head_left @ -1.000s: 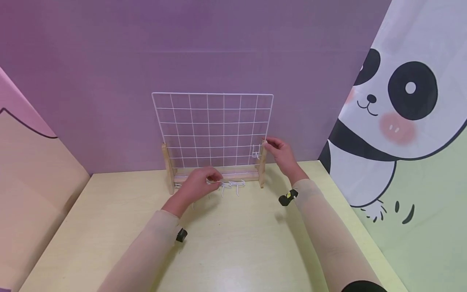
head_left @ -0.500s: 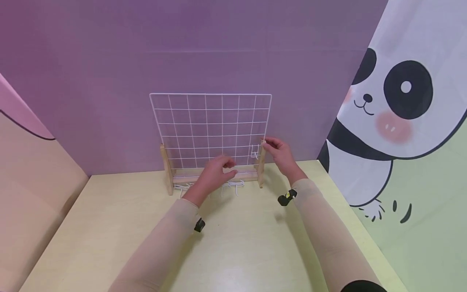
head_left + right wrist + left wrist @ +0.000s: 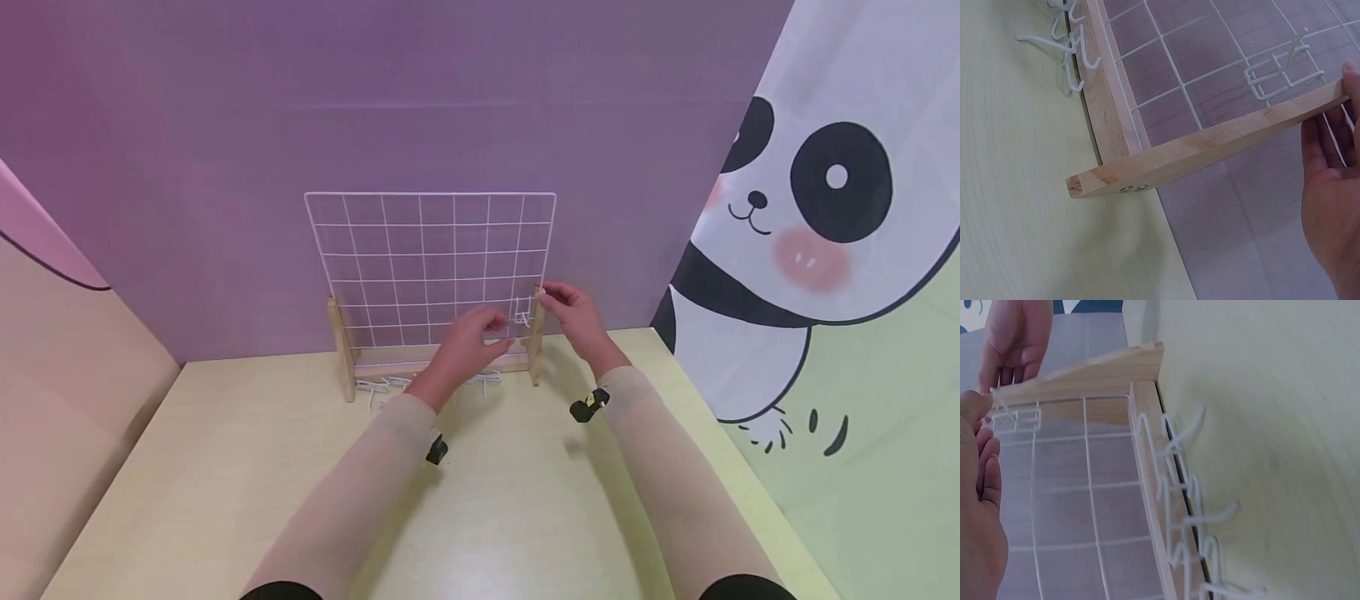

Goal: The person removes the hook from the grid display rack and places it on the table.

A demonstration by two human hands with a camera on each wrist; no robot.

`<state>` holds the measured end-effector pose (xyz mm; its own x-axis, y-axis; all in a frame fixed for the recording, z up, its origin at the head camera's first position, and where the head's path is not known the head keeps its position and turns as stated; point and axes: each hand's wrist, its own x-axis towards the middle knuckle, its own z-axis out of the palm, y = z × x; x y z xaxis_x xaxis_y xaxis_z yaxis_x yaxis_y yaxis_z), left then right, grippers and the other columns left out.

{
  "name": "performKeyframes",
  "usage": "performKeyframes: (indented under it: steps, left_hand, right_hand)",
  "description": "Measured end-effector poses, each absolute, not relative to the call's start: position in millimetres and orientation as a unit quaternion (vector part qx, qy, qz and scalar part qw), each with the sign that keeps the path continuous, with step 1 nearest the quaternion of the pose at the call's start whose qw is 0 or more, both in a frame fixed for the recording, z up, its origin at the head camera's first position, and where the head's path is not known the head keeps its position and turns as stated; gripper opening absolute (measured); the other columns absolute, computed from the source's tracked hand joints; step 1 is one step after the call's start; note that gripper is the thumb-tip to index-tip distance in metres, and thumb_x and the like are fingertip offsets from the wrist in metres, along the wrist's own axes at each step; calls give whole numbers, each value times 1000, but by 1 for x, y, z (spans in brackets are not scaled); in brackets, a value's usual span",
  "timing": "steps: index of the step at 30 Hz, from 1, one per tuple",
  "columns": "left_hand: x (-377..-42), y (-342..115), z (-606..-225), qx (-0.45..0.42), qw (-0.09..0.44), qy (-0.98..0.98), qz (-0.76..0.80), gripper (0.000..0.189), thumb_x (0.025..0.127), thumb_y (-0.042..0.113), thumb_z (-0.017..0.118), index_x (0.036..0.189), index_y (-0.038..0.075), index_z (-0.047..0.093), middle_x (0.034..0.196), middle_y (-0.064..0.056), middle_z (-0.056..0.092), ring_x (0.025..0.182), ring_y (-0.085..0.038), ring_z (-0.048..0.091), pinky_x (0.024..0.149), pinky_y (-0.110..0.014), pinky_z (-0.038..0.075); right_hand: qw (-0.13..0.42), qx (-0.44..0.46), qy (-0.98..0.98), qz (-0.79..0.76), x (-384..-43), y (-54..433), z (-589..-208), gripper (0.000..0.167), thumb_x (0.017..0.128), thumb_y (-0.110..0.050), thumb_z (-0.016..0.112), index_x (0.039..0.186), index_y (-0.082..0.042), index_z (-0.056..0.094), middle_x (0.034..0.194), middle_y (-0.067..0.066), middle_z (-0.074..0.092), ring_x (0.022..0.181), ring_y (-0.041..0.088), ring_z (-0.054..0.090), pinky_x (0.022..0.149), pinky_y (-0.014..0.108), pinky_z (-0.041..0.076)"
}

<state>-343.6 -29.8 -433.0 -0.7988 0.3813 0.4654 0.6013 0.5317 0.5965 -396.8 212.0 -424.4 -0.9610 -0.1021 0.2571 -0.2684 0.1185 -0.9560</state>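
A white wire grid (image 3: 427,250) stands upright in a wooden stand (image 3: 537,350) at the back of the yellow table (image 3: 525,500). One small white hook (image 3: 522,317) hangs on its lower right squares. My left hand (image 3: 476,337) is raised just left of that hook with thumb and fingers pinched together. In the left wrist view a thin white wire shows at the thumb tip of this hand (image 3: 979,506), beside the hung hook (image 3: 1019,415). My right hand (image 3: 573,321) pinches the top of the right wooden upright (image 3: 1210,147). Several loose hooks (image 3: 375,386) lie along the stand's base.
A purple wall rises right behind the grid. A panda curtain (image 3: 825,208) closes the right side and a beige panel (image 3: 60,358) the left. Black wrist mounts (image 3: 588,406) sit on both forearms.
My left hand has lifted off the loose hooks by the stand's base and moved up and right to the grid, next to the hung hook. The right hand has stayed on the upright.
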Motion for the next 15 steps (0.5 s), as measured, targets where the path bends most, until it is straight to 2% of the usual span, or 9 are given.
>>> performKeyframes:
  steps: [6,13,15]
  left_hand:
    - [-349,-15,-431,-302,149,-857,-390,29,100,10,84,126,3,74,122,-10,72,119,-28,71,106,-41,59]
    - [-356,-6,-429,-306,166,-861,-371,29,100,13,84,126,6,74,119,-7,72,115,-25,71,104,-39,59]
    - [-358,-5,-429,-308,168,-862,-366,27,100,14,83,125,6,75,118,-6,72,114,-25,70,103,-39,59]
  right_hand:
    - [65,127,-744,653,-396,213,-425,37,109,-20,74,142,-3,73,131,7,73,123,17,64,120,43,47]
    - [71,140,-739,655,-399,213,-426,37,110,-17,72,142,0,71,126,3,74,119,14,65,119,41,47]
    - [72,139,-739,655,-399,213,-426,37,110,-17,73,142,1,71,129,6,74,120,13,65,120,41,47]
